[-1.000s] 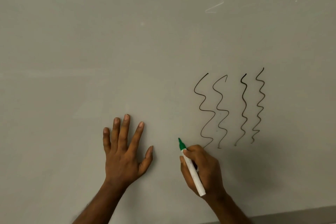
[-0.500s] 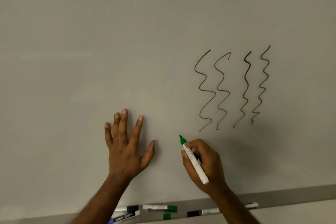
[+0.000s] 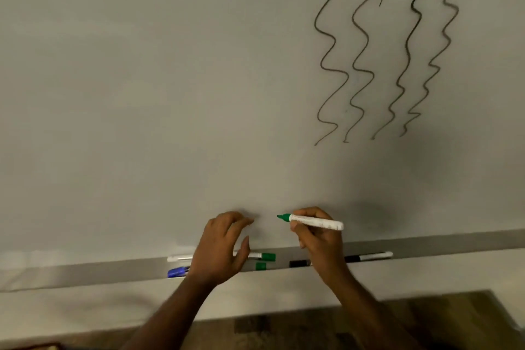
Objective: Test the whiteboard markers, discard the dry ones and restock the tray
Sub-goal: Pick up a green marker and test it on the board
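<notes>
Green marker (image 3: 319,221) in right hand (image 3: 321,242) grip

It looked like an office or classroom: a wide whiteboard (image 3: 142,94) hung ahead, a metal tray (image 3: 85,273) of markers (image 3: 369,257) ran beneath it, wood-look flooring (image 3: 440,318) below.

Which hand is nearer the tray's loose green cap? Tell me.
Left. The left hand hovers up-left of the small green cap; the right hand, gripping a white green-tipped marker, is farther right.
</notes>
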{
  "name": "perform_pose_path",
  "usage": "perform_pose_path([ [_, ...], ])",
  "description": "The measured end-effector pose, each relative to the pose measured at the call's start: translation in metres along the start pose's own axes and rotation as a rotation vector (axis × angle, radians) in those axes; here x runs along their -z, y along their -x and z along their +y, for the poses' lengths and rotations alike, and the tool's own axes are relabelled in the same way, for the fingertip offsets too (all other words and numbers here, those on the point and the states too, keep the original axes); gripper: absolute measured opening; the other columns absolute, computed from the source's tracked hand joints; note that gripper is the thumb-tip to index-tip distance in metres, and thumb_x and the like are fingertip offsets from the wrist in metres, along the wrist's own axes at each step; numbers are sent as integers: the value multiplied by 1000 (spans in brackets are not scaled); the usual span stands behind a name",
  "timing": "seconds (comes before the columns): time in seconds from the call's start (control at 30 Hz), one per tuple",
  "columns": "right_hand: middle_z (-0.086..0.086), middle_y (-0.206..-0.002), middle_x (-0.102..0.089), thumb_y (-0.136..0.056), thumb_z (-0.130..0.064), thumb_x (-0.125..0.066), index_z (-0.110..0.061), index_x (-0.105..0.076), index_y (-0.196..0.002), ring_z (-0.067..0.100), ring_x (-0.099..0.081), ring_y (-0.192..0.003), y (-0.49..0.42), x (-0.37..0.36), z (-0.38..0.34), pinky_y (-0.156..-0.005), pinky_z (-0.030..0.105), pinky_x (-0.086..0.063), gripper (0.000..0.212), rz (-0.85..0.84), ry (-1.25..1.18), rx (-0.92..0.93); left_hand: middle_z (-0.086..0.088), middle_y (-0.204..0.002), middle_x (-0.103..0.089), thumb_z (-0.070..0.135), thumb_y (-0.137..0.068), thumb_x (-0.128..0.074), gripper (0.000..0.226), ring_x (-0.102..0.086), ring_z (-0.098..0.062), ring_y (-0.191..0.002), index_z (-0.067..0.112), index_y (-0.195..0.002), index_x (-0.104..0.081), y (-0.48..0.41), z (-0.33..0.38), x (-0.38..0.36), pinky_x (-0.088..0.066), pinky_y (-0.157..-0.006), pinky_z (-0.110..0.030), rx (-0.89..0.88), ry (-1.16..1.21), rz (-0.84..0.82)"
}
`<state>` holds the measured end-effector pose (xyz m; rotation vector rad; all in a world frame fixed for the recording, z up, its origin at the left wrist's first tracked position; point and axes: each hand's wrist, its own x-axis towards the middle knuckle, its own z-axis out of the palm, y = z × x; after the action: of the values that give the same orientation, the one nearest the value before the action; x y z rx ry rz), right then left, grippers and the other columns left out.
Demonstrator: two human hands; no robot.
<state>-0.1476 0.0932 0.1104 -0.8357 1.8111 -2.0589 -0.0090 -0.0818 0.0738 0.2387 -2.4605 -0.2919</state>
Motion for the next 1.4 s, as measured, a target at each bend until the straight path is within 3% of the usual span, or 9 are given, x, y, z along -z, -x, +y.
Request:
perform_pose_path([
  [0.1,9,-70,-66,-90,-2,-65,-5,-68,-89,10,-53,-53,9,3,16,-46,22,-44,5,30,-20,-158,4,-120,-58,35,-87,-55,39,-55,-15,-109,23,-125,-58,21,-10,-16,-49,-93,-36,97,55,-316],
  [0.23,4,-67,-68,-93,-12,-63,-5,-68,-87,7,-52,-48,21,8,39,-46,19,-44,11,85,14,-327,2,-134,-50,35,-89,-57,50,-50,-17,-120,24,-138,-51,42,-14,-35,-44,-103,-34,131,25,-627],
  [0.4,1,-66,-70,-93,-18,-65,-7,-69,-84,7,-54,-47,32,17,61,-48,21,-44,14,103,119,-472,-2,-143,-44,37,-91,-55,56,-45,-22,-128,20,-143,-43,53,-5,-62,-40,-106,-36,162,-28,-755],
  [0.57,2,-69,-69,-94,-17,-63,-13,-67,-82,6,-57,-50,42,19,67,-50,21,-47,13,20,190,-506,-4,-144,-42,34,-93,-55,55,-43,-23,-129,19,-144,-40,51,4,-83,-39,-106,-36,187,-89,-807],
  [0.87,3,-67,-69,-95,-23,-63,-12,-65,-78,9,-54,-47,47,37,78,-47,19,-44,19,98,227,-586,-2,-130,-51,30,-96,-53,32,-51,-24,-120,23,-128,-54,43,8,-101,-46,-92,-38,240,-94,-817],
  [1.07,2,-71,-72,-95,-22,-62,-14,-65,-79,11,-54,-47,44,46,77,-47,19,-46,18,127,221,-581,0,-116,-64,30,-97,-55,28,-61,-23,-104,22,-123,-64,37,12,-104,-50,-84,-34,313,149,-671],
  [1.17,4,-74,-74,-95,-21,-62,-12,-66,-82,10,-54,-43,42,50,76,-45,17,-43,17,152,170,-576,1,-110,-69,25,-94,-63,26,-60,-12,-87,19,-118,-68,34,20,-102,-52,-80,-30,371,343,-552],
  [1.4,4,-78,-74,-95,-25,-61,-13,-65,-86,11,-55,-43,41,50,71,-43,15,-41,15,189,130,-583,5,-110,-67,24,-95,-61,29,-57,-4,-83,20,-124,-64,17,51,-96,-47,-72,-16,299,454,-497],
])
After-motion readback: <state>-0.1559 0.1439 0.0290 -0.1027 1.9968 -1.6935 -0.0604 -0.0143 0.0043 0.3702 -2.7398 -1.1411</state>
